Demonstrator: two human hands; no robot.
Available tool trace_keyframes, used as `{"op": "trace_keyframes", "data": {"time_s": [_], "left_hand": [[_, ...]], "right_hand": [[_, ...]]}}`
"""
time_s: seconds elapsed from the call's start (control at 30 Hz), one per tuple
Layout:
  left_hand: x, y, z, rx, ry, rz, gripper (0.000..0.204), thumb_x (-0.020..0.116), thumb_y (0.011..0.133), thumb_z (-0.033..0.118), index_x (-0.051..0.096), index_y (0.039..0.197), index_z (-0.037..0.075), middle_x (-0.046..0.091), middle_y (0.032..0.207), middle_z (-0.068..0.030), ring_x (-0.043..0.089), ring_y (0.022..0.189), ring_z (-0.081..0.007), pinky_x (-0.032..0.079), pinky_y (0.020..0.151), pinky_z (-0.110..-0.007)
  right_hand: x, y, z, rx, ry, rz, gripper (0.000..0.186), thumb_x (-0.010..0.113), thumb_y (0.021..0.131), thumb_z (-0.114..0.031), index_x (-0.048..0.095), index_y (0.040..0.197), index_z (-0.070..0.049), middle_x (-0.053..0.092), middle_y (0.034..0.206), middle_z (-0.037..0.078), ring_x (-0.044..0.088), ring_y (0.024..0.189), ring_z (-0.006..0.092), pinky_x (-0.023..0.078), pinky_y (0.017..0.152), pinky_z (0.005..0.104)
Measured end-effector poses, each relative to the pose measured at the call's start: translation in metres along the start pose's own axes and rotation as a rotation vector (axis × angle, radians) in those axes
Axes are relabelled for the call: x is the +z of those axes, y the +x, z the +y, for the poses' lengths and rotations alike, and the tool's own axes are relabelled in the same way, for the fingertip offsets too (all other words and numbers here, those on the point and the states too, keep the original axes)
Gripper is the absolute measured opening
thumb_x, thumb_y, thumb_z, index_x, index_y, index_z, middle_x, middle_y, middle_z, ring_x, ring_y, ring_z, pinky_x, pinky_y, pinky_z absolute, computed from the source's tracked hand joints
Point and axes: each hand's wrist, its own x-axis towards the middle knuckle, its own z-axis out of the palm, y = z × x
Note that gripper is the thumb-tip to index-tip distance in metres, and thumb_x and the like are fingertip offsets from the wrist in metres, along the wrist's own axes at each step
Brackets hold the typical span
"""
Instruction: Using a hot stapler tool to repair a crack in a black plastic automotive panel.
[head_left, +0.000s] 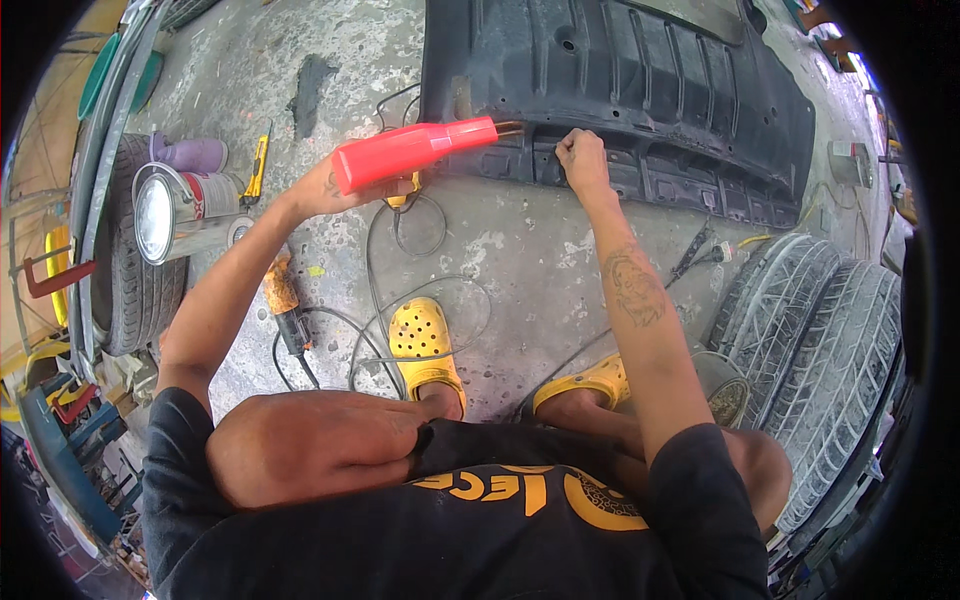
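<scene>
My left hand (328,190) is wrapped round a red hot stapler (415,150), its two metal prongs directed right, over the near edge of a large black ribbed plastic car panel (620,75). Most of the left fingers are hidden behind the tool's body. Close to the prong tips, my right hand (583,160) is closed in a pinch above the panel's near edge. Whatever those fingertips hold, if anything, is too small to make out. The panel lies flat on the concrete floor beyond my feet.
An orange-and-black power tool (285,310) lies at left, its cord looping near my yellow clogs (420,330). A paint can (160,215) and yellow cutter knife (258,165) are farther left. Tires (840,340) stand at right, near a cable plug (715,253).
</scene>
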Motion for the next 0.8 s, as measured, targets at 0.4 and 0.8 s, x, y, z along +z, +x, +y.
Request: {"op": "trace_keyframes", "data": {"time_s": [0.4,0.8], "left_hand": [[-0.002,0.005,0.000,-0.035,-0.066,-0.015,0.049,0.078,0.091,0.016,0.059,0.135,0.007,0.067,0.120,-0.0064,0.063,0.108,-0.0164,0.053,0.093,-0.035],[-0.002,0.000,0.013,-0.140,-0.009,-0.017,0.039,0.073,0.094,0.026,0.064,0.128,0.008,0.070,0.113,-0.0066,0.065,0.106,-0.0172,0.050,0.096,-0.034]], "right_hand": [[-0.023,0.005,-0.006,-0.168,0.080,-0.272,0.013,0.063,0.087,0.001,0.074,0.094,0.002,0.073,0.090,0.022,0.071,0.093,0.0379,0.055,0.083,0.0435],[-0.033,0.000,-0.005,-0.133,0.191,-0.266,0.013,0.070,0.086,-0.004,0.072,0.097,0.003,0.073,0.087,0.017,0.072,0.083,0.0250,0.055,0.081,0.0352]]}}
